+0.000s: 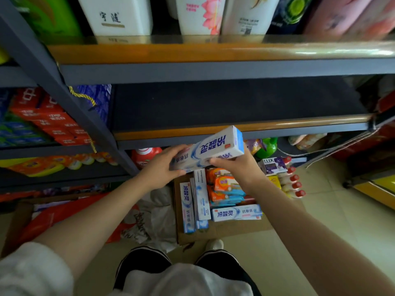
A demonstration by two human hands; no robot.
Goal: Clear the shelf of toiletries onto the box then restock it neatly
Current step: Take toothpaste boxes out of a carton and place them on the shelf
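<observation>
Both hands hold white-and-blue toothpaste boxes point(215, 147) in the air just in front of the middle shelf point(235, 103), whose dark board is bare. My left hand point(164, 167) grips their near end and my right hand point(233, 165) grips them from below. Under my hands a flat cardboard box point(224, 231) on the floor carries several more toothpaste boxes point(199, 195), orange and blue packets point(222, 186) and a purple soap box point(274, 165).
The top shelf point(213, 52) holds large bottles point(119, 16). A left shelf unit is stacked with red boxes point(53, 120) and colourful packs. Red-capped bottles point(291, 184) lie right of the cardboard. Bags and paper point(154, 212) lie on the floor at left.
</observation>
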